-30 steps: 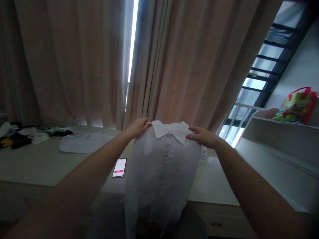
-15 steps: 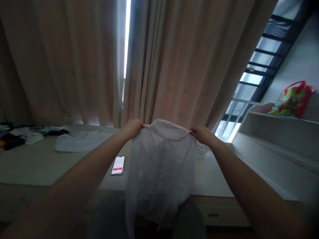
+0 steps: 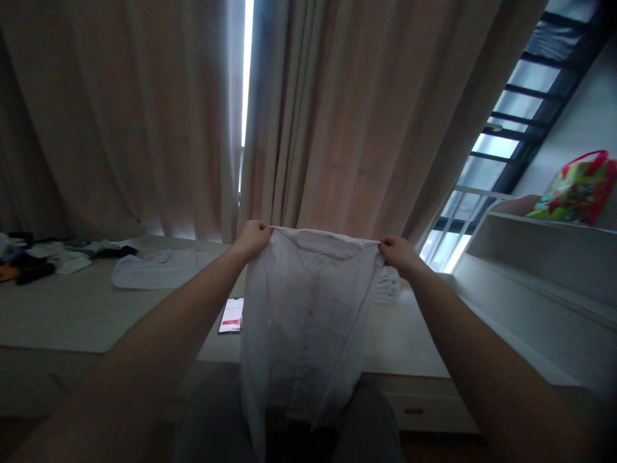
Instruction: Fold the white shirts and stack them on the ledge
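Observation:
A thin white button-up shirt [image 3: 308, 308] hangs stretched between my two hands, its collar at the top and its lower part in front of my knees. My left hand [image 3: 254, 238] pinches one shoulder of it, and my right hand [image 3: 396, 252] pinches the other. One sleeve hangs down on the left. Behind the shirt, its left edge partly covers a phone [image 3: 230, 315] with a lit screen. Folded white cloth [image 3: 386, 287] lies just behind the right side of the shirt.
A folded white garment [image 3: 161, 269] rests on the pale bench top [image 3: 72, 315]. Farther left is a pile of dark and white clothes [image 3: 43, 260]. Long curtains [image 3: 357, 116] hang behind. At the right stands a white shelf [image 3: 525, 283] with a colourful bag [image 3: 576, 190] on it.
My hands have moved apart, pulling the shirt's shoulders wider and the collar line straighter. The shirt now overlaps the phone's right edge. The view has shifted slightly.

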A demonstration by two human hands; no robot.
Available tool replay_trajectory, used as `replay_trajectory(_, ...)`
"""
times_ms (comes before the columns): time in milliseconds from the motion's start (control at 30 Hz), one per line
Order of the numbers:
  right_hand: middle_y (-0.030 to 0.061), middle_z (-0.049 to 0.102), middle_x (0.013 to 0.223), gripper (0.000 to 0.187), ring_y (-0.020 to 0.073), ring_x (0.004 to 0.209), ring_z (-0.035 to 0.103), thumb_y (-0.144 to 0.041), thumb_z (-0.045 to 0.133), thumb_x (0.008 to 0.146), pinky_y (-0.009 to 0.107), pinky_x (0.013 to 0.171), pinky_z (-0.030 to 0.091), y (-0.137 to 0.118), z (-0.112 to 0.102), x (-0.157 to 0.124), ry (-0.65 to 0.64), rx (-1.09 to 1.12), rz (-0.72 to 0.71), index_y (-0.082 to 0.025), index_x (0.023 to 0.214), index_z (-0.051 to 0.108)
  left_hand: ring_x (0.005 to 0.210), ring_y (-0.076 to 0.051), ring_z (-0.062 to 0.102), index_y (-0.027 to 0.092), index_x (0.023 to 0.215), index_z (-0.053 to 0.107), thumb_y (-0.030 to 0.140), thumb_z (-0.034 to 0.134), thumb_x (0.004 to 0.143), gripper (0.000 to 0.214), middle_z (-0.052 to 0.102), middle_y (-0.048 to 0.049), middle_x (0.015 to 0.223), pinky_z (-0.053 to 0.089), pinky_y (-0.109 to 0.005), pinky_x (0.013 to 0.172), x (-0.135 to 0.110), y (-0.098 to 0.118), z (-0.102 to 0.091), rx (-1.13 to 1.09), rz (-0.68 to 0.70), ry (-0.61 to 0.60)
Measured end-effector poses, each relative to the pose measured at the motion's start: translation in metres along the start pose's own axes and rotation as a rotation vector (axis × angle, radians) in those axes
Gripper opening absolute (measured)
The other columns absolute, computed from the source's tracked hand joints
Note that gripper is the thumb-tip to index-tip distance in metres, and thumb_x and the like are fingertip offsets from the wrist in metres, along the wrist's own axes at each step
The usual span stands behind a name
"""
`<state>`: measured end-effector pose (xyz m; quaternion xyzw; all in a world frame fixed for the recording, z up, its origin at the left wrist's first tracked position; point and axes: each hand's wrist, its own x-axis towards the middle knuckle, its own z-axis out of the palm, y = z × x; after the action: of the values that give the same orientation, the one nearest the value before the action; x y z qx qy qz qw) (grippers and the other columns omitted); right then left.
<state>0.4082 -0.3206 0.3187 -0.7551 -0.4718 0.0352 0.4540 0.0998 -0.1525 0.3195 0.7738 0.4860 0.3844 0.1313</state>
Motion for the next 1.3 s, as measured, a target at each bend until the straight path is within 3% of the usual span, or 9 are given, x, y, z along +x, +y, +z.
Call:
replay_trajectory(133, 0.005, 0.063, 0.072, 0.02, 0.0171, 0.064, 0.057, -0.024, 0.042, 0.075, 0.025, 0.053, 0.042, -0.002, -0.005, -0.001, 0.11, -0.002, -0.091, -0.018, 0.083, 0.06, 0.075, -0.019, 0.057, 0.019, 0.078, 0.061, 0.048, 0.035, 0.082, 0.04, 0.064, -0.0083, 0.082, 0.039, -0.029, 0.062, -0.003, 0.002, -0.016, 0.213, 0.152, 0.157)
replay_trajectory(233, 0.0052, 0.064, 0.078, 0.023, 0.0189, 0.073, 0.058, -0.025, 0.04, 0.077, 0.028, 0.062, 0.042, -0.004, -0.016, -0.001, 0.147, -0.241, -0.327, -0.019, 0.083, 0.061, 0.08, -0.022, 0.058, 0.02, 0.087, 0.06, 0.052, 0.027, 0.084, 0.046, 0.064, -0.0094, 0.086, 0.039, -0.032, 0.067, -0.008, 0.003, -0.03, 0.393, 0.252, 0.231)
replay_trajectory(367, 0.0074, 0.064, 0.08, 0.024, 0.0205, 0.074, 0.057, -0.029, 0.038, 0.081, 0.03, 0.065, 0.04, -0.007, -0.04, -0.002, 0.069, -0.539, -0.558, -0.019, 0.082, 0.061, 0.083, -0.023, 0.058, 0.021, 0.093, 0.058, 0.054, 0.022, 0.085, 0.049, 0.063, -0.0091, 0.09, 0.039, -0.034, 0.071, -0.014, 0.007, -0.052, 0.54, 0.35, 0.217)
replay_trajectory(467, 0.0085, 0.063, 0.078, 0.026, 0.0222, 0.072, 0.058, -0.032, 0.037, 0.084, 0.031, 0.062, 0.039, -0.017, -0.061, -0.006, 0.118, -0.649, -0.59, -0.02, 0.083, 0.06, 0.085, -0.023, 0.057, 0.019, 0.095, 0.057, 0.055, 0.02, 0.085, 0.052, 0.062, -0.0089, 0.092, 0.039, -0.036, 0.073, -0.014, 0.013, -0.073, 0.584, 0.431, 0.2)
replay_trajectory(633, 0.0054, 0.063, 0.084, 0.03, 0.0272, 0.081, 0.058, -0.047, 0.034, 0.086, 0.037, 0.066, 0.039, -0.046, -0.099, -0.015, 0.398, -0.657, -0.582, -0.031, 0.099, 0.056, 0.096, -0.024, 0.053, 0.025, 0.103, 0.054, 0.057, 0.024, 0.083, 0.048, 0.059, -0.0052, 0.098, 0.036, -0.036, 0.083, -0.001, 0.026, -0.109, 0.499, 0.473, 0.32)
replay_trajectory(767, 0.0045, 0.061, 0.088, 0.031, 0.0289, 0.091, 0.055, -0.051, 0.035, 0.086, 0.042, 0.073, 0.039, -0.064, -0.118, -0.005, 0.483, -0.629, -0.596, -0.033, 0.102, 0.055, 0.105, -0.023, 0.05, 0.031, 0.104, 0.053, 0.056, 0.029, 0.082, 0.041, 0.058, -0.0015, 0.099, 0.035, -0.032, 0.084, 0.021, 0.034, -0.118, 0.423, 0.492, 0.367)
replay_trajectory(867, 0.0056, 0.06, 0.085, 0.029, 0.0294, 0.093, 0.054, -0.049, 0.037, 0.086, 0.041, 0.073, 0.038, -0.064, -0.113, 0.02, 0.435, -0.626, -0.566, -0.031, 0.097, 0.058, 0.103, -0.025, 0.051, 0.021, 0.102, 0.055, 0.058, 0.024, 0.083, 0.051, 0.056, -0.0037, 0.094, 0.035, -0.034, 0.083, 0.044, 0.034, -0.107, 0.478, 0.492, 0.324)
replay_trajectory(967, 0.0051, 0.061, 0.084, 0.026, 0.0271, 0.087, 0.055, -0.044, 0.037, 0.088, 0.037, 0.071, 0.038, -0.048, -0.089, 0.053, 0.319, -0.658, -0.516, -0.029, 0.093, 0.058, 0.096, -0.024, 0.053, 0.014, 0.099, 0.054, 0.059, 0.021, 0.085, 0.057, 0.057, -0.0057, 0.09, 0.035, -0.035, 0.082, 0.066, 0.022, -0.08, 0.562, 0.459, 0.231)
replay_trajectory(1300, 0.0068, 0.064, 0.083, 0.029, 0.02, 0.074, 0.057, -0.037, 0.035, 0.088, 0.027, 0.063, 0.036, 0.075, 0.049, 0.142, -0.035, -0.744, -0.43, -0.021, 0.088, 0.059, 0.086, -0.025, 0.058, 0.021, 0.095, 0.057, 0.055, 0.021, 0.085, 0.051, 0.063, -0.0104, 0.092, 0.04, -0.033, 0.072, 0.121, -0.054, 0.066, 0.663, 0.334, -0.152)
